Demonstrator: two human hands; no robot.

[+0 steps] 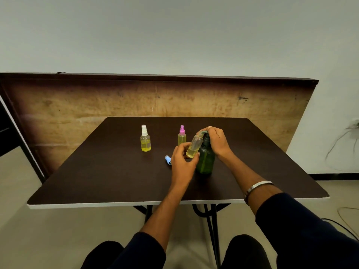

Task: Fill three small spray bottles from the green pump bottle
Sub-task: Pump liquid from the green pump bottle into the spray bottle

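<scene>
The green pump bottle [206, 161] stands on the dark table [116, 171], right of centre. My right hand [216, 141] rests on its pump head, fingers curled over the top. My left hand [182, 162] grips an uncapped small clear bottle [194, 146] with yellow liquid in its lower part, tilted with its mouth up under the pump spout. A blue spray cap [168, 159] lies on the table just left of my left hand. Two capped small bottles holding yellow liquid stand further back: one with a white sprayer [145, 139], one with a pink sprayer [181, 135].
A wooden board [155, 98] leans upright behind the table's far edge. The table's white front edge [116, 205] runs across near my knees. Cables and a wall socket [352, 126] are at the far right.
</scene>
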